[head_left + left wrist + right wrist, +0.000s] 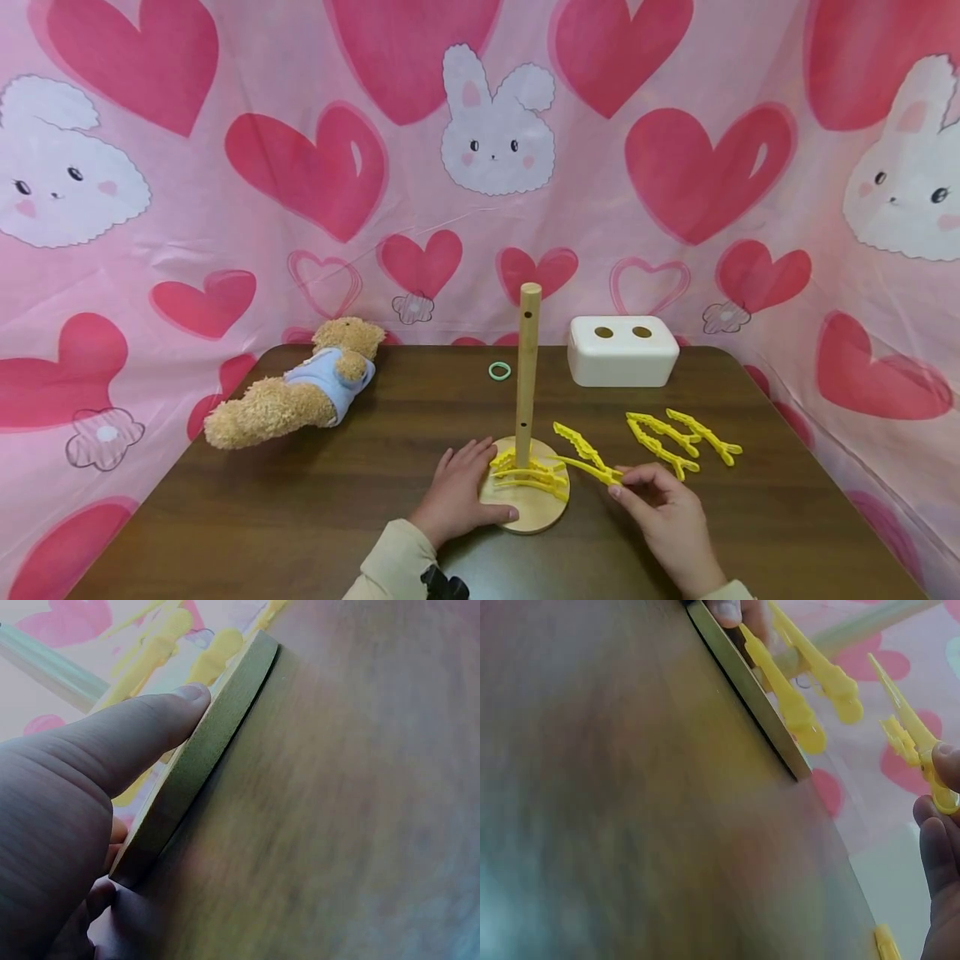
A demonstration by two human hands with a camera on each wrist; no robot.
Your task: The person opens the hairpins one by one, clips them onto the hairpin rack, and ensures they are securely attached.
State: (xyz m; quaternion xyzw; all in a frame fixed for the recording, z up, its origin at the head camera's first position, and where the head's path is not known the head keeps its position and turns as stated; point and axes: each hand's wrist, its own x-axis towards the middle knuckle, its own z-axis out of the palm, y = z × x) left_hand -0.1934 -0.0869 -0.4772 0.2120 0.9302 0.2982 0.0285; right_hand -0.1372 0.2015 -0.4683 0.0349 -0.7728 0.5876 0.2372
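My left hand (461, 493) holds the round base of a wooden stand (528, 375), its thumb (161, 724) lying along the top near the rim. The stand's post is upright. Yellow alligator hair clips (531, 478) lie on the base, around the foot of the post. Right of the base, my right hand (667, 517) pinches another yellow alligator hair clip (588, 458) by its handle end, between thumb and fingers. The clip's jaws are spread and point toward the post; the right wrist view shows this clip (915, 731) apart from the base.
Several more yellow clips (663, 442) lie on the dark wooden table (300, 508) to the right. A white box (622, 362) with two round holes stands at the back right. Behind the stand lies a green ring (499, 371). A teddy bear (300, 392) lies at the left.
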